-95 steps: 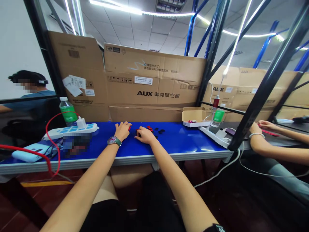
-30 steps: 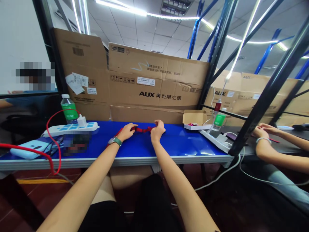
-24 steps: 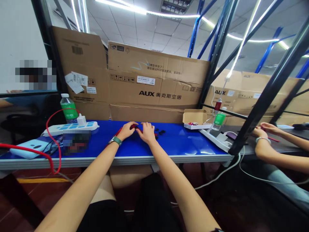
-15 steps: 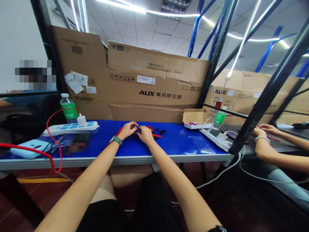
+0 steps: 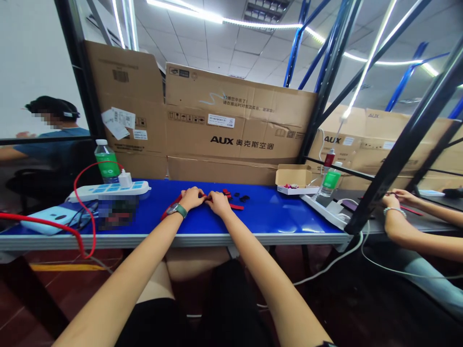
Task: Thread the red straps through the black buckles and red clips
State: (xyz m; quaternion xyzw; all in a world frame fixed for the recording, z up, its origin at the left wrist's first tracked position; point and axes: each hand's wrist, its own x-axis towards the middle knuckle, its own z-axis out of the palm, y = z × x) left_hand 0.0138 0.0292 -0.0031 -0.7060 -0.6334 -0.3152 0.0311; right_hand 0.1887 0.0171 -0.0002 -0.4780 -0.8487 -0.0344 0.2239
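Note:
Both my hands rest close together on the blue table [image 5: 267, 219]. My left hand [image 5: 191, 197], with a watch on its wrist, and my right hand [image 5: 217, 202] are closed in pinches on a red strap [image 5: 236, 206] that runs between them; one end trails back under my left wrist and the other sticks out to the right. Several small black and red pieces [image 5: 241, 197] lie on the table just beyond my right hand.
A white power strip [image 5: 108, 191] with a red cable, a green-labelled bottle [image 5: 106, 162] and a light-blue device [image 5: 50, 218] lie at left. A small open cardboard box [image 5: 294, 179], a second strip and bottle stand at right. Another person's arms [image 5: 408, 226] work at the right; cardboard walls stand behind.
My hands held the red strap stretched apart a second ago, then came together. They now sit side by side on the table, pinching the strap.

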